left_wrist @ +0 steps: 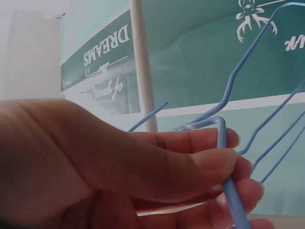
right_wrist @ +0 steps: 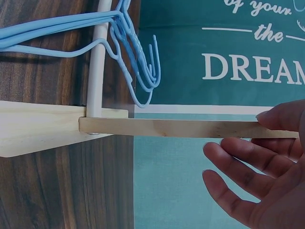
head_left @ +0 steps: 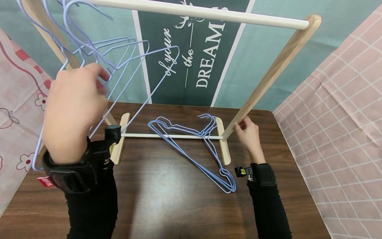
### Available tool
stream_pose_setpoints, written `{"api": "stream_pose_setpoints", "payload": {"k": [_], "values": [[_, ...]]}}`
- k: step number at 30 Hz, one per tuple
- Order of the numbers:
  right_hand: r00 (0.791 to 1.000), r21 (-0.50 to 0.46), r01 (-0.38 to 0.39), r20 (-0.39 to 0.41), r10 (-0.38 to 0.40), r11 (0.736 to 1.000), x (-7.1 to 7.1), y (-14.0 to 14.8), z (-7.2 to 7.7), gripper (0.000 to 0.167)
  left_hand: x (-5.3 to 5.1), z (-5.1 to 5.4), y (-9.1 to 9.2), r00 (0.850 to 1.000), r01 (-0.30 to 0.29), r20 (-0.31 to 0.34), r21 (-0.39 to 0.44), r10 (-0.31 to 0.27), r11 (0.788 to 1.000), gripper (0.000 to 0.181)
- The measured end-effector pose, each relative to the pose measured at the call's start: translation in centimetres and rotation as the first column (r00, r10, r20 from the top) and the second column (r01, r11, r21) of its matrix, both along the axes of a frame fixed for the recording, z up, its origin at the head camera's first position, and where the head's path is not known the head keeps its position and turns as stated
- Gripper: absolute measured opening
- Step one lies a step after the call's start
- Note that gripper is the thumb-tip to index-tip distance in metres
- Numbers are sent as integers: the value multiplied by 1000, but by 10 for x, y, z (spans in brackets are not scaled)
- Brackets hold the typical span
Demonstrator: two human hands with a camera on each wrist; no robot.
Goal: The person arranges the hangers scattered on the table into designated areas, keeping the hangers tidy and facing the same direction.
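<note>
In the head view, my left hand (head_left: 74, 99) is raised at the upper left among several light-blue wire clothes hangers hanging from the rack. Its thumb and fingers pinch one clothes hanger (left_wrist: 233, 200) near a bend in the wire, seen close up in the left wrist view. On the right, my right hand (head_left: 249, 134) grips the wooden side post (head_left: 268, 76) of the rack low down, with thumb and index finger on it; the other fingers (right_wrist: 233, 179) spread loosely beside it. More blue hangers (head_left: 206, 134) lie bunched together across the lower rail and the table.
The rack has a white top rail (head_left: 209, 13), a white lower rail (head_left: 140, 135) and wooden feet (head_left: 225, 152) standing on a dark brown table (head_left: 164, 205). Behind it hangs a green printed cloth (head_left: 191, 86). Pink patterned cloths (head_left: 343, 109) line both sides.
</note>
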State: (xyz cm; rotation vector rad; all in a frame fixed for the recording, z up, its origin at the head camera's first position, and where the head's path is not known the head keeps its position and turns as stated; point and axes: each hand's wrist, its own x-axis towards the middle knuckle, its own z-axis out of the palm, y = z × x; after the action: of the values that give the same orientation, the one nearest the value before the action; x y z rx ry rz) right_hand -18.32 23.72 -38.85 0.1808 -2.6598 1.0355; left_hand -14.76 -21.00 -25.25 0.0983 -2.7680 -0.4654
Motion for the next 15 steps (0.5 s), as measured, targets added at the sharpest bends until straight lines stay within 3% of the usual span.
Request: {"api": "stream_pose_setpoints", "payload": {"k": [4, 6, 10, 12, 15], "values": [[1000, -2, -2, 1, 2, 1000, 0, 0, 0, 13, 5, 11, 2, 1000, -14, -17, 4, 14, 1000, 42], [1000, -4, -2, 0, 2, 1000, 0, 0, 0, 13, 13, 23, 8, 1000, 7, -15, 10, -6, 1000, 41], [1000, -5, -3, 4, 3, 1000, 1, 0, 1, 13, 28, 42, 23, 1000, -13, 15, 13, 12, 1000, 41], [1000, -5, -2, 7, 2, 1000, 0, 0, 1, 14, 29, 42, 22, 1000, -20, 20, 10, 20, 1000, 42], [1000, -5, 1, 12, -1, 1000, 0, 0, 1, 14, 18, 32, 6, 999, -33, 23, 9, 33, 999, 46]]}}
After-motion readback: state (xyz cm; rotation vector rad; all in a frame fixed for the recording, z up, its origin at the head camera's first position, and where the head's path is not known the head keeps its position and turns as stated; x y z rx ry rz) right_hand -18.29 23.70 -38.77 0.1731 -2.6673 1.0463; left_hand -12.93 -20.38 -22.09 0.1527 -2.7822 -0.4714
